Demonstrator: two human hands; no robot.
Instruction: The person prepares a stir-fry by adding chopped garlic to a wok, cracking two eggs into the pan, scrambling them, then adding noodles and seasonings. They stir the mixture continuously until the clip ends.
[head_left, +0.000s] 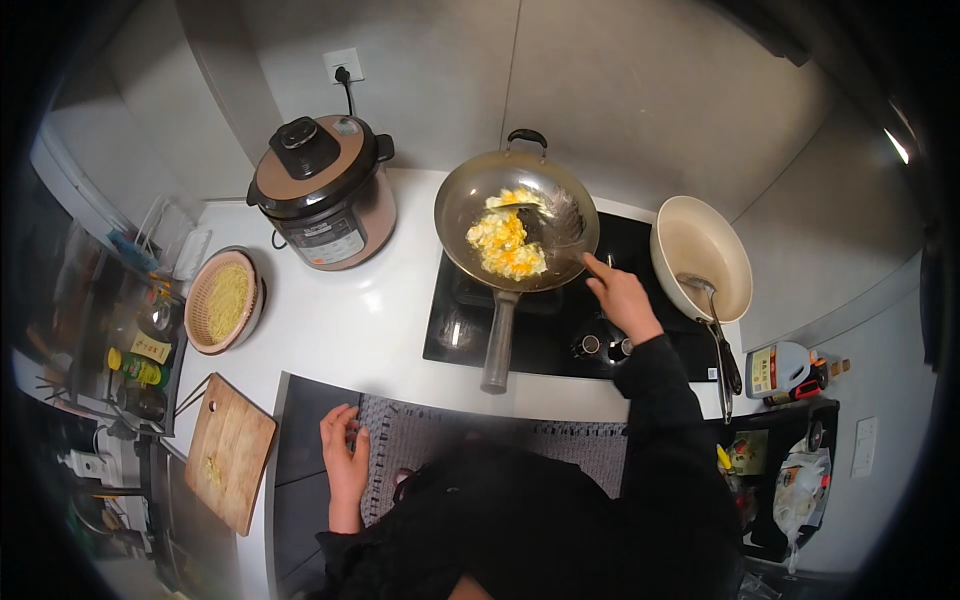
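Note:
My right hand (624, 296) is over the wok's right rim, its index finger stretched along the handle of a spatula. The spatula's dark blade (517, 206) rests among scrambled eggs (506, 244) in a metal wok (461, 195). Much of the handle is hard to make out against the wok. The wok sits on a black glass cooktop (540, 337), its long handle pointing towards me. In front of the counter's edge hangs my left hand (346, 454), holding nothing, with its fingers loosely curled and apart.
Right of the wok stands a cream pan (739, 262) with a slotted ladle (712, 300) in it. An electric pressure cooker (322, 202) stands back left. Noodles (227, 300) fill a pink basket (196, 315). A wooden cutting board (232, 427) bears chopped bits. Bottles (139, 367) crowd a rack at left.

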